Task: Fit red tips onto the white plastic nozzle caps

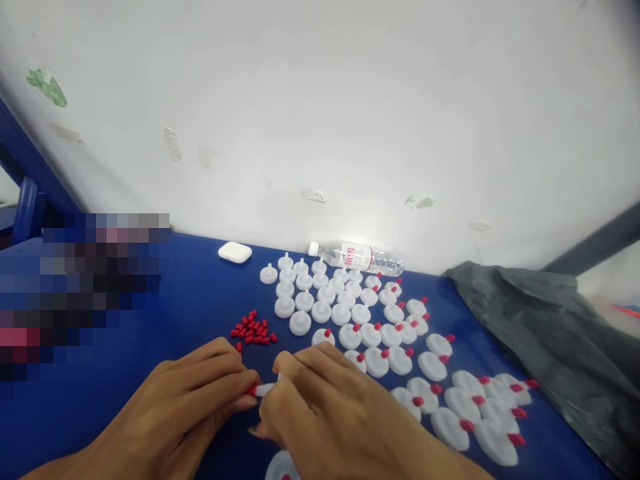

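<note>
Between finger and thumb, my left hand (200, 393) pinches a small red cap (253, 390). The cap meets the tip of a white nozzle (265, 388) that my right hand (325, 407) grips; the rest of that white piece is hidden by my fingers. A pile of loose red caps (253, 328) lies just beyond my left hand. Past my right hand stand several white round lids with bare nozzles (301, 323). To the right are several white lids with red caps on their tips (377, 361). Another capped lid (281, 467) lies partly under my right hand.
Along the back of the blue table (200, 287) are a white case (235, 252) and a clear plastic bottle (357, 257) on its side, near the white wall (320, 120). A dark grey plastic bag (530, 347) drapes over the right edge. The left side is blurred out.
</note>
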A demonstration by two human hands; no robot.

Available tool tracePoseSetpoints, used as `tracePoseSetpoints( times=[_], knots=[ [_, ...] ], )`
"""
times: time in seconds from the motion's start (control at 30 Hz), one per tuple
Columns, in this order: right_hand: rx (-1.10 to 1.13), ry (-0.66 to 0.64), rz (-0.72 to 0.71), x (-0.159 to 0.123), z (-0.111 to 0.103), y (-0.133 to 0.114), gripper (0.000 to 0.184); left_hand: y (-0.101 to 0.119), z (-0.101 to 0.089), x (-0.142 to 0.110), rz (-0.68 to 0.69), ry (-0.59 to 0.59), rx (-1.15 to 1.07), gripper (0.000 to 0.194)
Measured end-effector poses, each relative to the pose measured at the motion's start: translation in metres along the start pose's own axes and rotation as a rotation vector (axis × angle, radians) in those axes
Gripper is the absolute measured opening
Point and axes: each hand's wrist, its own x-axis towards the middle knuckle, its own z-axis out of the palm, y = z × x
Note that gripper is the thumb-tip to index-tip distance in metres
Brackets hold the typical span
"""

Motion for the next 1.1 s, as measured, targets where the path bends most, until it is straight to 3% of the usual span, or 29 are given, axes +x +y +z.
tracePoseSetpoints(
  times=[0.17, 0.27, 0.33, 0.47, 0.57, 0.7, 0.87, 1.0, 1.1],
  knots=[
    [-0.111, -0.034, -0.073, -0.007, 0.002, -0.005, 0.018, 0.007, 0.006, -0.033, -0.199, 0.085, 0.157, 0.035],
    [-0.079, -0.108, -0.058, 0.003, -0.007, -0.004, 0.016, 0.01, 0.005, -0.028, -0.215, 0.095, 0.143, 0.039],
    [-0.03, -0.181, 0.005, 0.011, -0.018, 0.002, 0.021, 0.009, 0.001, -0.014, -0.199, -0.006, 0.067, 0.039],
    [-0.057, -0.275, 0.143, 0.016, -0.043, 0.032, 0.018, -0.003, -0.007, 0.006, -0.237, -0.01, 0.109, 0.027],
    [-0.093, -0.286, 0.337, 0.011, -0.063, 0.066, 0.014, -0.012, -0.007, 0.006, -0.243, -0.068, 0.14, 0.024],
    [-0.18, -0.288, 0.529, 0.002, -0.081, 0.103, 0.009, -0.015, -0.002, 0.001, -0.298, -0.056, 0.27, 0.016],
    [-0.267, -0.392, 0.618, -0.004, -0.084, 0.126, 0.014, -0.013, -0.001, 0.002, -0.257, -0.055, 0.342, 0.023],
    [-0.131, -0.566, 0.739, -0.007, -0.08, 0.132, 0.014, -0.015, -0.002, 0.002, -0.229, -0.083, 0.36, 0.026],
    [-0.027, -0.571, 0.769, -0.011, -0.076, 0.132, 0.015, -0.017, -0.001, 0.001, -0.189, -0.104, 0.398, 0.03]
  ],
)
